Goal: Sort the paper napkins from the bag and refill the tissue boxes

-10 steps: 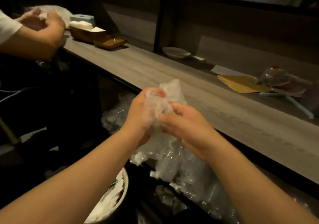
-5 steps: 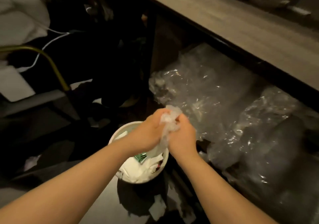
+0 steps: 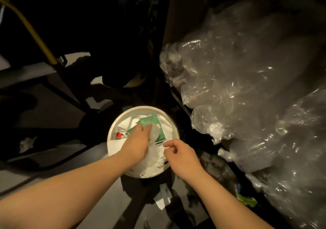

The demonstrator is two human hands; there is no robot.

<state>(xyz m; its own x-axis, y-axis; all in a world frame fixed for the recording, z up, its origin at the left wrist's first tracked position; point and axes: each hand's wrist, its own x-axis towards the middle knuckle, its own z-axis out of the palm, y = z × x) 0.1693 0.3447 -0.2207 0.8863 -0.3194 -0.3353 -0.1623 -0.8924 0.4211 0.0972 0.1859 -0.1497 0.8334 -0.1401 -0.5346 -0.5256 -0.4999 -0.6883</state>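
Observation:
A white round waste bin (image 3: 141, 108) stands on the floor below me, filled with crumpled white paper and a green packet (image 3: 152, 121). My left hand (image 3: 137, 141) reaches down into the bin and grips a crumpled wad of clear plastic wrap (image 3: 156, 133) against the green packet. Over the bin's right rim hovers my right hand (image 3: 180, 152), its fingers loosely curled and holding nothing. No napkins or tissue boxes are in view.
Large clear plastic bags (image 3: 243, 87) are heaped to the right, under the counter. A yellow tube (image 3: 36, 36) and dark furniture legs stand to the left. Paper scraps (image 3: 162, 200) and a green scrap (image 3: 247, 200) lie on the floor near the bin.
My view dropped from the counter to the floor. Both hands carried the plastic wad down to the bin; the right hand let go and the left hand pushed it in.

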